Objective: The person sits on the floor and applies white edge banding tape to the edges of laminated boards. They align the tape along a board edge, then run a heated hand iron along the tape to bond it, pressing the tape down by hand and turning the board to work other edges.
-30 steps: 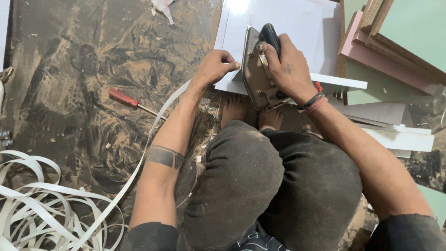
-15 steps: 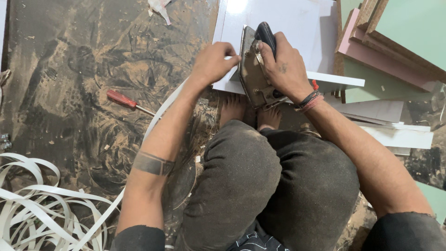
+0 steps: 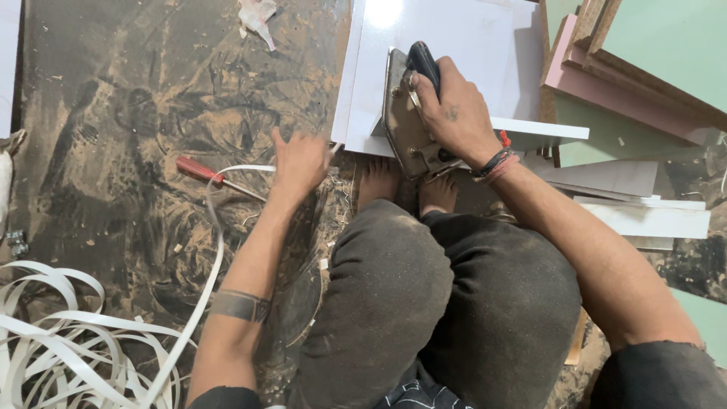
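Note:
My right hand [image 3: 452, 113] grips the black handle of an old metal clothes iron [image 3: 405, 121], its soleplate pressed against the near edge of a white laminated board [image 3: 432, 53]. My left hand [image 3: 299, 163] is closed around a thin white edge-banding strip [image 3: 212, 257], just left of the board's near corner. The strip runs down to a loose pile at the lower left. My bare feet [image 3: 401, 185] rest under the board's edge.
A red-handled screwdriver [image 3: 208, 174] lies on the dusty floor beside my left hand. Coils of white strip [image 3: 60, 348] fill the lower left. Pink and green boards [image 3: 636, 76] and white offcuts [image 3: 644, 216] are stacked at the right. A scrap [image 3: 257, 15] lies at the top.
My left hand has come off the board's corner and moved left and down, pulling the white strip with it. The right hand and iron have stayed in place on the board's edge.

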The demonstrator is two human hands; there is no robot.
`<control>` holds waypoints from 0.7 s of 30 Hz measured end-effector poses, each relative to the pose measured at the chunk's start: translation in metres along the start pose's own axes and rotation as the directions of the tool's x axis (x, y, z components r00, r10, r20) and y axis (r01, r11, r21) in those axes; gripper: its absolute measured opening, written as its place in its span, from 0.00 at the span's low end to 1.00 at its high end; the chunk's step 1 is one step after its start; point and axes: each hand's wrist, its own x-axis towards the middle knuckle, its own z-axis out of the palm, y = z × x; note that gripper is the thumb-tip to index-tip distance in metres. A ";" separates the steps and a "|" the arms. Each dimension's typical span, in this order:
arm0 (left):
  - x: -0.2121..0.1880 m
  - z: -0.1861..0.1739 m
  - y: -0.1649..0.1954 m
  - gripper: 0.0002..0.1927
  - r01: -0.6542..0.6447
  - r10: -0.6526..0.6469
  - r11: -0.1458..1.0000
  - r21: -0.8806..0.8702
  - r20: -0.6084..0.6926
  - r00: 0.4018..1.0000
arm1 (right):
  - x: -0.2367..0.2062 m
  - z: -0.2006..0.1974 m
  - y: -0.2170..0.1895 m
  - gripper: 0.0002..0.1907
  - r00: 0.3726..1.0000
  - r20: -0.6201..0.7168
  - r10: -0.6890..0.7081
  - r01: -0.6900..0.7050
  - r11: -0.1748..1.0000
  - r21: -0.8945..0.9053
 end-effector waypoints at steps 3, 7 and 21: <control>-0.002 0.010 -0.004 0.18 -0.052 0.041 0.990 -0.131 -0.088 0.995 | -0.001 0.000 0.000 0.20 1.000 0.005 0.013 -0.014 1.000 0.016; 0.016 0.011 0.011 0.20 -0.003 -0.068 0.855 -0.518 -0.118 0.991 | -0.001 0.000 -0.001 0.20 1.000 -0.017 -0.008 0.008 1.000 -0.007; 0.054 0.000 0.057 0.11 -0.315 0.260 0.847 -0.429 -0.185 0.948 | -0.050 -0.098 0.143 0.22 0.974 -0.221 0.058 -0.086 0.989 -0.117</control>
